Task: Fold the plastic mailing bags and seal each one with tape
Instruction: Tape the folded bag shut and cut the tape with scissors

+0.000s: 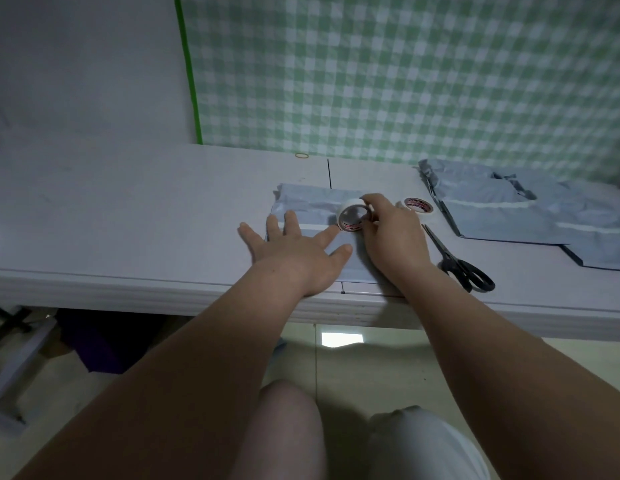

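My left hand lies flat with the fingers spread, pressing down on the folded mailing bag, which sits on the worktop right in front of me near its front edge. My right hand has its fingers curled round a white tape roll, held on its edge on top of the bag, just beside my left forefinger.

I judge the bag to be thin, light and slippery, so the fold will want to spring open unless my palm keeps weight on it. It is best held by flat pressure close to the fold, not by pinching, which would crease it. The roll is stiff and easy to grip by its rim, but I cannot see the loose end of the tape from here, and finding it may take a fingernail.

A second tape roll lies flat just past my right hand, with black scissors to its near side. More bags are spread well off to the right, and they look unfolded, so I reckon most of the job is ahead of me
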Tool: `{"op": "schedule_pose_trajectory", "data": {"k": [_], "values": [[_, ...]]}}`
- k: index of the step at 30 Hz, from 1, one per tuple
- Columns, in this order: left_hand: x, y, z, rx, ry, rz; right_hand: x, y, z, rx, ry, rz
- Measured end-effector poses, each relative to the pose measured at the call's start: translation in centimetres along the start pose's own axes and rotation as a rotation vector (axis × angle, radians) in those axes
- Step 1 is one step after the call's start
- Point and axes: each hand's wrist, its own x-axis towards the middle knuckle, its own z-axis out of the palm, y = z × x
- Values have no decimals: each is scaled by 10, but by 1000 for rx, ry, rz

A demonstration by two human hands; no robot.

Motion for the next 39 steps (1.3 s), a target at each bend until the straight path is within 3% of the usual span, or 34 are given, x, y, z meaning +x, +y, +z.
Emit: {"op": "schedule_pose_trajectory", "data": {"k": [5,11,14,17,25,32,39], "values": [[1,-5,-1,-20,-13,-16,3,6,-1,141,-73,30],[4,-9,-6,45,-46,-29,3,7,-3,151,-85,57],[7,2,-10,57,72,11,3,8,-1,154,-72,52],[12,17,-6,-86,161,127,3,9,0,164,-60,46],[14,17,7,-84,82,181,3,7,-5,267,-83,114],[14,17,7,-85,77,180,6,7,-4,316,-87,34],[14,17,7,-74,72,170,10,14,-8,94,-68,-5]]}}
